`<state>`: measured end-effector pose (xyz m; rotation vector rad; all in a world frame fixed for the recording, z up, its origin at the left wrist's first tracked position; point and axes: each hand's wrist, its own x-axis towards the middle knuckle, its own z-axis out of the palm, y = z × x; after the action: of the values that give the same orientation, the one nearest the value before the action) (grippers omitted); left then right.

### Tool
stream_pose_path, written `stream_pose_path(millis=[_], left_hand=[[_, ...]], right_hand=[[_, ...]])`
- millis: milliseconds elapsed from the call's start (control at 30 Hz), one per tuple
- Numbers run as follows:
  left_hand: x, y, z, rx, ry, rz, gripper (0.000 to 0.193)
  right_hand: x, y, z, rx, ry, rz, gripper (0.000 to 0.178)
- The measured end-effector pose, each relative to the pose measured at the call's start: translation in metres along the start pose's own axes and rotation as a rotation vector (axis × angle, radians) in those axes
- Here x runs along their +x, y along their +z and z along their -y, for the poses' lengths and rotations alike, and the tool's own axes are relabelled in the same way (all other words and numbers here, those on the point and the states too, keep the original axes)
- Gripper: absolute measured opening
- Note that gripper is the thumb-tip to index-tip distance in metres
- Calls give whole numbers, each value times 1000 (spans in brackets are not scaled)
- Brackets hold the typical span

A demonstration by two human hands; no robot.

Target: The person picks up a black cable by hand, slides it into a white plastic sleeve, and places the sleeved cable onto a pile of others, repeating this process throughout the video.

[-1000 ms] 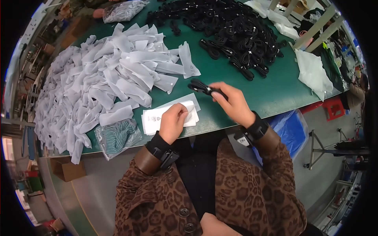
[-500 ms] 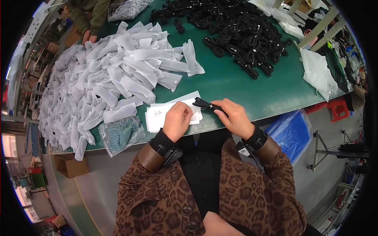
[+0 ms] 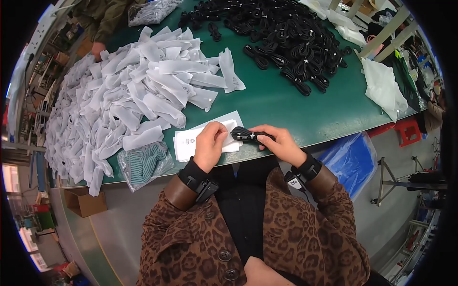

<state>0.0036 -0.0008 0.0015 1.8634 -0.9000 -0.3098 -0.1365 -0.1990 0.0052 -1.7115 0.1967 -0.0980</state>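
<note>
My right hand (image 3: 282,143) is closed around a coiled black cable (image 3: 244,134), its looped end pointing left. A stack of flat white bags (image 3: 186,144) lies at the table's front edge beneath both hands. Thumb and fingertips of my left hand (image 3: 209,144) are pinched together on the raised edge of the top white bag, right beside the cable's looped end. Whether the cable's tip is inside the bag's mouth I cannot tell. Left of the stack lies a clear plastic bag with a green striped cloth item (image 3: 145,163) in it.
A large heap of filled white bags (image 3: 138,90) covers the left of the green table (image 3: 210,125). Many bundled black cables (image 3: 291,38) are piled at the back. A white sheet (image 3: 384,88) lies at the right edge. Another person's hand (image 3: 98,50) is at the far left.
The cable in my right hand has turned so its looped end shows more broadly near my left fingers. The top bag's edge is lifted higher. The other person's hand has shifted left.
</note>
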Motion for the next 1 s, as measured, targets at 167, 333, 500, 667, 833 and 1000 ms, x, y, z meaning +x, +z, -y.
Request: stream_pose_path(millis=[167, 333, 500, 667, 833, 1000], left_hand=[[3, -1, -6, 85, 277, 29, 10], [5, -1, -19, 177, 438, 106, 14], [16, -5, -21, 125, 405, 20, 16], [20, -10, -25, 20, 323, -4, 13], [47, -49, -31, -719, -206, -15, 16], [86, -121, -32, -544, 20, -311, 21]], right_hand=[[7, -6, -3, 383, 404, 146, 26], [5, -1, -7, 620, 490, 125, 23], [11, 12, 4, -646, -708, -190, 25], [12, 24, 23, -372, -429, -205, 35], [32, 9, 56, -318, -643, -373, 34], [55, -99, 4, -1231, -347, -741, 24]])
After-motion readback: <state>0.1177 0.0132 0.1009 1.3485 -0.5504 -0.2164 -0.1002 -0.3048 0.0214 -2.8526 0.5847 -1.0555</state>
